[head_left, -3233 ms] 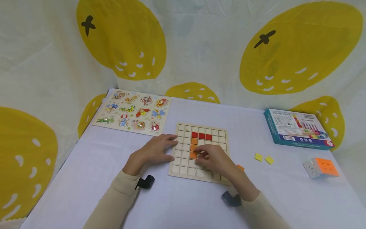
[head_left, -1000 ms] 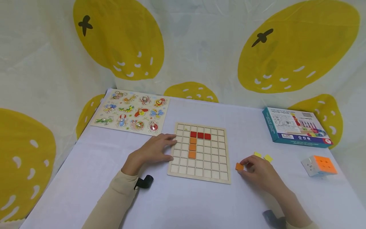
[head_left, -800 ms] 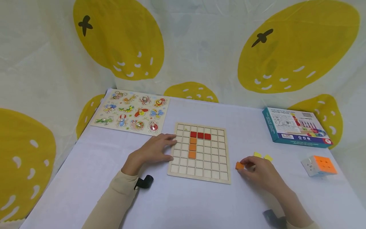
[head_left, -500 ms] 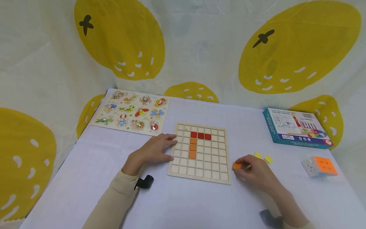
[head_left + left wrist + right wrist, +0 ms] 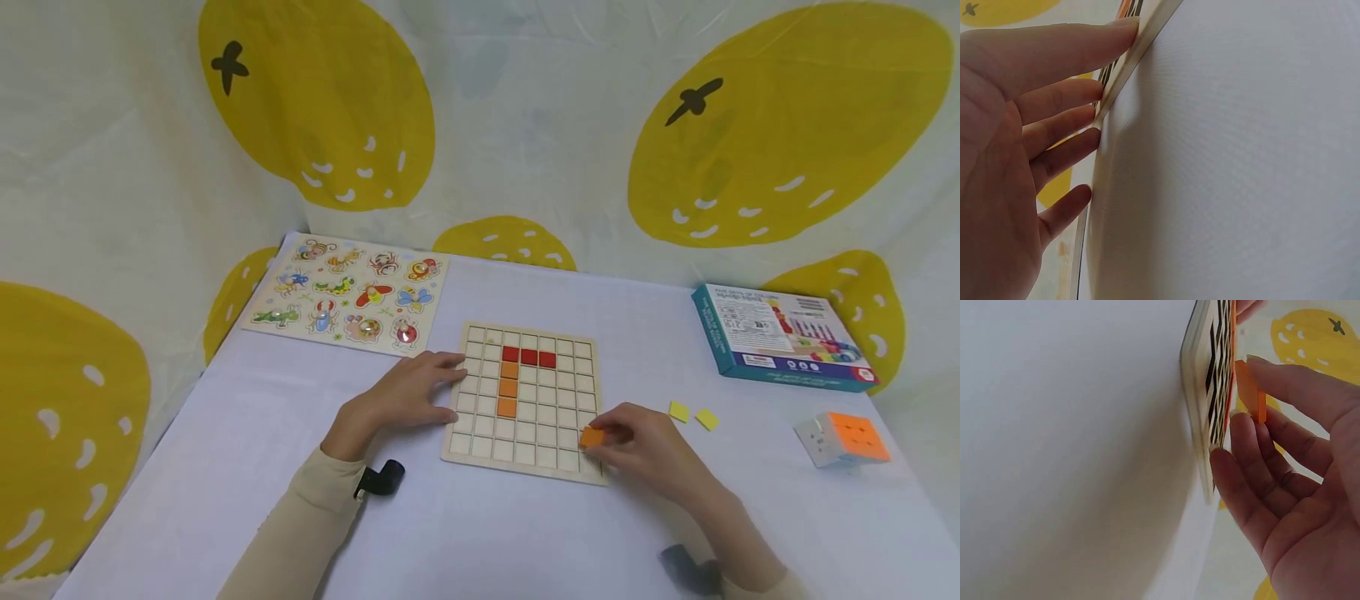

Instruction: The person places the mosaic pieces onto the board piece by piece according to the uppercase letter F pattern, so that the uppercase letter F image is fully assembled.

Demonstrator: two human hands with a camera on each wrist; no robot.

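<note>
A wooden grid board [image 5: 480, 446] lies in the middle of the table. In it sit a row of red tiles [image 5: 528, 357] and, below its left end, a column of orange tiles [image 5: 507, 388]. My left hand [image 5: 401, 390] rests along the board's left edge, its thumb and fingers fairly straight at the rim, as the left wrist view also shows. Between thumb and fingers my right hand [image 5: 645, 442] pinches an orange square tile [image 5: 1251, 392], held over the board's lower right corner. The right wrist view shows the tile tilted, above the grid's surface.
Two yellow tiles [image 5: 706, 419] lie right of the board. An insect puzzle board [image 5: 341, 292] is at the back left. A toy box [image 5: 783, 337] stands at the back right, with a puzzle cube [image 5: 843, 439] in front of it. A lemon-print cloth [image 5: 528, 167] hangs behind.
My right hand left the orange column, picked up the orange tile from the table and carried it leftward to over the board's corner. My left hand has stayed at the board's edge.
</note>
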